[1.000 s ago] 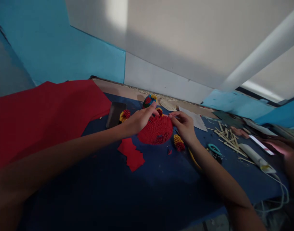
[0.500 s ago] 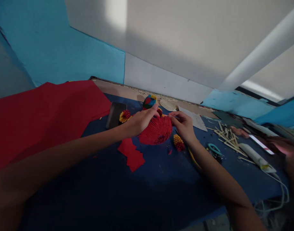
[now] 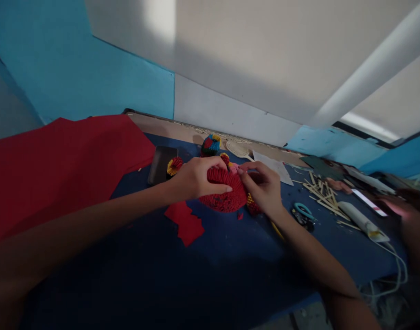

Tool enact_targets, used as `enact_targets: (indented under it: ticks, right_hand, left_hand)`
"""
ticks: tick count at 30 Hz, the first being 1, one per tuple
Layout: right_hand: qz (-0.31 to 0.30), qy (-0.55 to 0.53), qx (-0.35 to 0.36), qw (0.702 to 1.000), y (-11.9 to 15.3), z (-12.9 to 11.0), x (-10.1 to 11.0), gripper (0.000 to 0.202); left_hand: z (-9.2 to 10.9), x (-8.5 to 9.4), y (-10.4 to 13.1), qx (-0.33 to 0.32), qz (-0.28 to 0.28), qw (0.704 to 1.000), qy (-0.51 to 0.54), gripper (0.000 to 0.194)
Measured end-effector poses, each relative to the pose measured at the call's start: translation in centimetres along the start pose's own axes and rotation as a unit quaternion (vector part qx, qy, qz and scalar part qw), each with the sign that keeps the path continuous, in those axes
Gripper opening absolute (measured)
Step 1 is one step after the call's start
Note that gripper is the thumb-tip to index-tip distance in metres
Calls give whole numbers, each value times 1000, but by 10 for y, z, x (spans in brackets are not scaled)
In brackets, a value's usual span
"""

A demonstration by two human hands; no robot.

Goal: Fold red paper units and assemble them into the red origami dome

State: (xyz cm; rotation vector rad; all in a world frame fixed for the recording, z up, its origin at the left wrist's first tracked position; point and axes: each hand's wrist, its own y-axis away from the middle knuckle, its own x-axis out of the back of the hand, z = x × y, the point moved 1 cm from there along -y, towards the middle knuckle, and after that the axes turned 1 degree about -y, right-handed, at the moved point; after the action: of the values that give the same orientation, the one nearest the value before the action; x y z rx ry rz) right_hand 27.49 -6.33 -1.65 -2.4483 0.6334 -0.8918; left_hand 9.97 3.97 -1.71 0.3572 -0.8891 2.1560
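A rounded red origami piece [image 3: 226, 197], built of many small folded paper units, is between my hands over the blue table. My left hand [image 3: 196, 178] grips it from the left, thumb across its front and fingers over its top. At its upper right edge, my right hand [image 3: 263, 183] has thumb and forefinger pinched together; whatever is between those fingertips is too small to make out. Red paper pieces [image 3: 187, 222] lie just below on the table. A yellow and red origami piece [image 3: 253, 205] is partly hidden behind my right hand.
Large red sheets [image 3: 75, 165] cover the left side. A dark phone [image 3: 160, 162], a yellow-red origami piece [image 3: 174, 166] and a multicoloured one [image 3: 210, 145] stand behind. On the right are wooden sticks [image 3: 324, 195], teal-handled scissors [image 3: 304, 211], a white power strip [image 3: 362, 222] and another person's hand [image 3: 395, 208].
My left hand has moved from the top of the red origami piece to wrap its left side, thumb in front. The piece has tilted. My right hand stays pinched at its right edge.
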Motion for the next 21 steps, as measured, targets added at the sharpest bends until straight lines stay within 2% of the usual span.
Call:
enact_targets:
  ticks: [5, 13, 18, 21]
  right_hand:
    - [-1, 56, 56, 997, 3, -10, 1, 9]
    - [-12, 68, 54, 996, 6, -18, 0, 8]
    - [-8, -67, -9, 998, -14, -16, 4, 14]
    - [-82, -179, -83, 977, -30, -12, 8, 25]
  left_hand:
    - [5, 1, 1, -22, -39, 998, 35, 30]
    - [4, -2, -1, 1, -35, 998, 49, 30]
    - [8, -2, 1, 15, -43, 996, 75, 27]
    - [11, -3, 3, 19, -35, 995, 92, 26]
